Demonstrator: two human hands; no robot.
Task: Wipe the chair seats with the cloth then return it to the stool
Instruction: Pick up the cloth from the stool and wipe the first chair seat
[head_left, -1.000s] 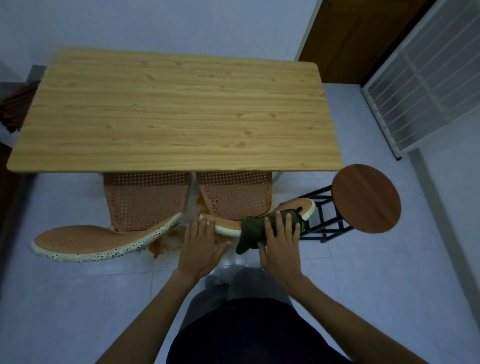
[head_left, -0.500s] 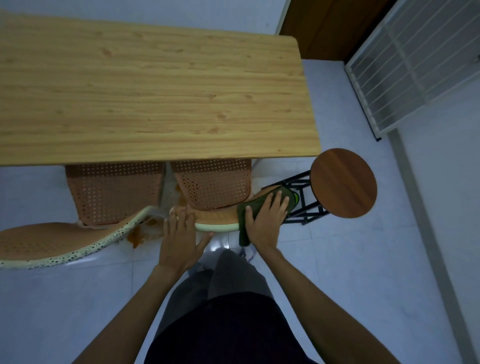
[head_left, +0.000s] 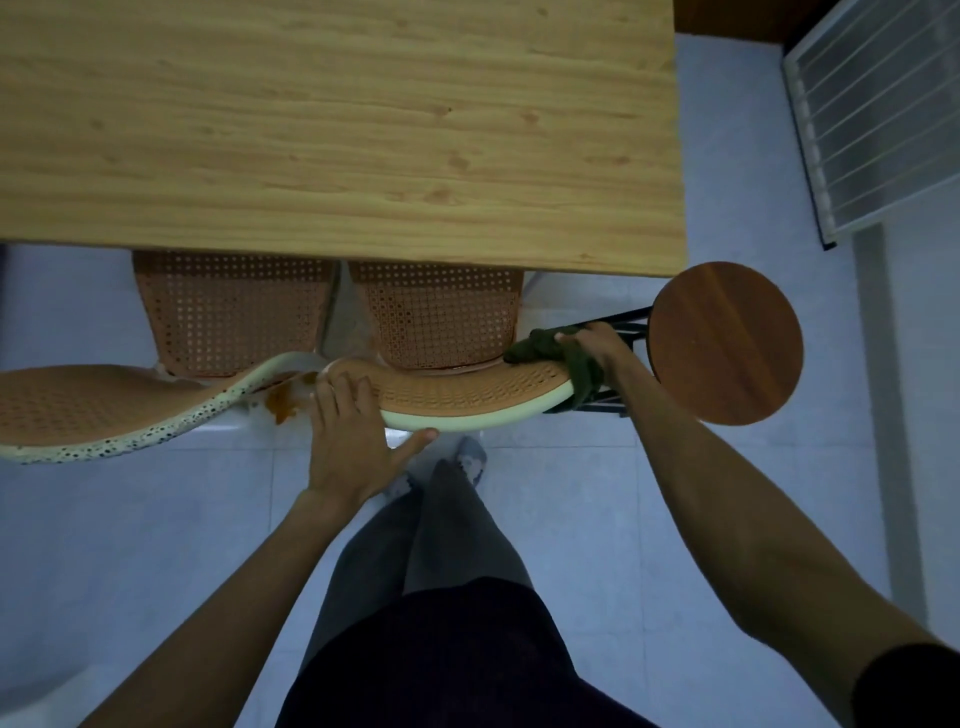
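Head view: cloth bunched at the right end of a chair back.
Left hand (head_left: 349, 447) lies flat on the chair back (head_left: 467, 395), grasping nothing; right hand (head_left: 597, 349) clenches the cloth (head_left: 540, 351): soft, light, best gripped bunched. Stool (head_left: 724, 343) just beyond; table (head_left: 332, 130) farthest.

right hand (head_left: 597, 347) grips green cloth (head_left: 566, 361) on chair back (head_left: 467, 392) | left hand (head_left: 353, 436) steadies it

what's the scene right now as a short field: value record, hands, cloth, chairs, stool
left hand: flat on the near chair's backrest, thumb under its rim
right hand: gripping the dark green cloth at the backrest's right end
second chair: to the left, speckled rim
stool: round wooden top, bare, right of the chairs
table: wooden, seats tucked under it
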